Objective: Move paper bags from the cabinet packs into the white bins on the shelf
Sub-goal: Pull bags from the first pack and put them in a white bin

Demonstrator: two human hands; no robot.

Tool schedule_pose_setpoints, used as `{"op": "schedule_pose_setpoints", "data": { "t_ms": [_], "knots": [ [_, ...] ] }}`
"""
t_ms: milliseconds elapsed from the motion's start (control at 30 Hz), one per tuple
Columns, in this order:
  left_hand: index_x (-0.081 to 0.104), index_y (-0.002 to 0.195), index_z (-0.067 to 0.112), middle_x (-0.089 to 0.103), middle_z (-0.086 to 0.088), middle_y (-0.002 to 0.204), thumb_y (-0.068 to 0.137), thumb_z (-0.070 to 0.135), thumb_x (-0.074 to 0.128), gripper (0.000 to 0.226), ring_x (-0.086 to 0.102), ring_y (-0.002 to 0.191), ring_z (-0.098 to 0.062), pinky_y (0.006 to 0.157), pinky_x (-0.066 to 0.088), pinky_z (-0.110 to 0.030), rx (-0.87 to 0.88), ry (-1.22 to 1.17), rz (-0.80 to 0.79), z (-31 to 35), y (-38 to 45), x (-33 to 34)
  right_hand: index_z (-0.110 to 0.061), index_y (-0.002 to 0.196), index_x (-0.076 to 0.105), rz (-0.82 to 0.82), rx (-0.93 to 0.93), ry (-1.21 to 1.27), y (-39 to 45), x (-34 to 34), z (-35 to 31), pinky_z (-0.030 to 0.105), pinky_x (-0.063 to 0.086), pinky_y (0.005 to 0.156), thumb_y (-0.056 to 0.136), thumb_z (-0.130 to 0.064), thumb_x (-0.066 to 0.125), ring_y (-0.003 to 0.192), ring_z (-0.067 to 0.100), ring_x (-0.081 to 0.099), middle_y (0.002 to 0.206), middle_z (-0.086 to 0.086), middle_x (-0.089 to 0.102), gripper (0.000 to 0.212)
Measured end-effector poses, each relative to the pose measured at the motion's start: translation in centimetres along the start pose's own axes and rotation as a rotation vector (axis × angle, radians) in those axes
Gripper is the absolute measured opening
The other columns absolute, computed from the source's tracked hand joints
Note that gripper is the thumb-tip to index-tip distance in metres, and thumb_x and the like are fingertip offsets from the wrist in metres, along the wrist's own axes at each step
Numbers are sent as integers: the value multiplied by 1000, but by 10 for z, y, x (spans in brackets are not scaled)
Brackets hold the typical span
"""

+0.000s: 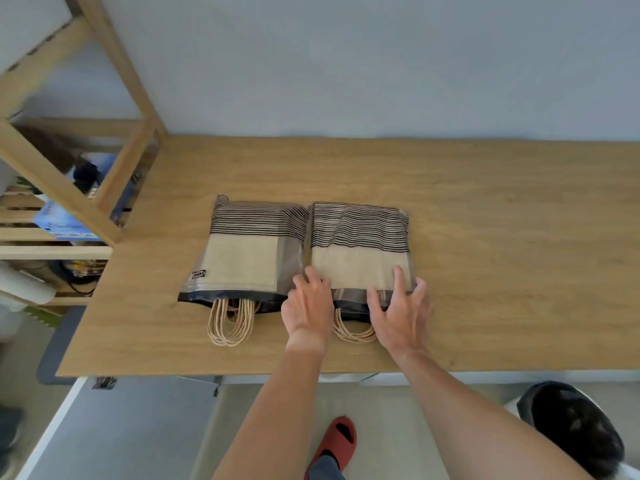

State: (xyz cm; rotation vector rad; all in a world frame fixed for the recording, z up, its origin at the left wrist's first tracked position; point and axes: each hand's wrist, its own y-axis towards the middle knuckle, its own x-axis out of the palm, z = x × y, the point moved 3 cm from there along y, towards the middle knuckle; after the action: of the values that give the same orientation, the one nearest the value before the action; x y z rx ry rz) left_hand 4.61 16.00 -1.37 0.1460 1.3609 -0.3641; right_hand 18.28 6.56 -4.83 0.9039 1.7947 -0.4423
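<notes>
While the left pack (247,251) is lying beside it on the bench (502,237), both hands, left hand (306,308) and right hand (401,313), are resting flat, fingers spread, gripping nothing, on the right pack (360,244).

Even soft daylight; left edge blurred, warped.

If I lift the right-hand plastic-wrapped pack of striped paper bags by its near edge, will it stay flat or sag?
The right pack of striped brown paper bags in clear plastic wrap lies flat and looks thick, so it will probably hold shape with slight droop. The glossy wrap may be slippery under the left hand and right hand. Its loose twine handles will likely dangle.
</notes>
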Motion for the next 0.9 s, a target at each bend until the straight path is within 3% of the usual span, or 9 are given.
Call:
{"op": "schedule_pose_setpoints", "data": {
  "t_ms": [167,300,433,567,700,800,900],
  "knots": [
    [45,117,12,47,-11,112,102,50,27,45,64,64,-23,40,26,-27,13,11,37,-7,-4,-11,-21,143,42,-25,12,-108,-2,-7,-7,48,35,95,91,-60,38,113,39,46,127,22,45,66],
    [48,117,14,52,-9,108,103,47,28,41,65,70,-25,45,39,-30,112,-14,112,-24,-15,-26,-19,149,39,-12,-62,-197,-15,-15,-25,56,21,110,97,-57,34,135,42,29,151,25,31,65],
    [55,102,13,58,-10,98,101,39,38,31,64,75,-26,49,52,-34,217,-67,182,-53,-25,-40,-16,148,40,-65,-194,-128,-36,-13,-62,55,17,114,96,-57,31,143,39,25,156,22,28,67],
    [59,88,12,62,-9,85,90,33,54,21,60,76,-27,60,50,-39,209,4,259,-94,-34,-47,-13,127,57,-35,-342,-32,-62,-10,-102,50,33,105,94,-45,48,126,35,45,133,16,50,48],
    [58,88,14,61,-5,90,86,52,53,38,55,83,-25,71,45,-38,138,67,231,-132,-47,-48,-16,104,64,-85,-496,30,-88,-2,-133,39,45,93,89,-33,62,103,23,51,107,3,51,23],
    [56,106,15,55,-4,108,89,62,48,51,51,100,-24,84,43,-36,160,177,143,-145,-52,-45,-15,113,67,-223,-535,-57,-101,9,-146,40,37,106,89,-30,62,124,28,44,129,11,47,29],
    [52,118,14,53,-6,119,96,47,52,40,48,109,-23,89,41,-34,151,242,99,-148,-50,-45,-18,140,50,-344,-503,-168,-105,13,-157,43,21,118,89,-25,60,142,34,22,156,19,20,52]
  ]
}}
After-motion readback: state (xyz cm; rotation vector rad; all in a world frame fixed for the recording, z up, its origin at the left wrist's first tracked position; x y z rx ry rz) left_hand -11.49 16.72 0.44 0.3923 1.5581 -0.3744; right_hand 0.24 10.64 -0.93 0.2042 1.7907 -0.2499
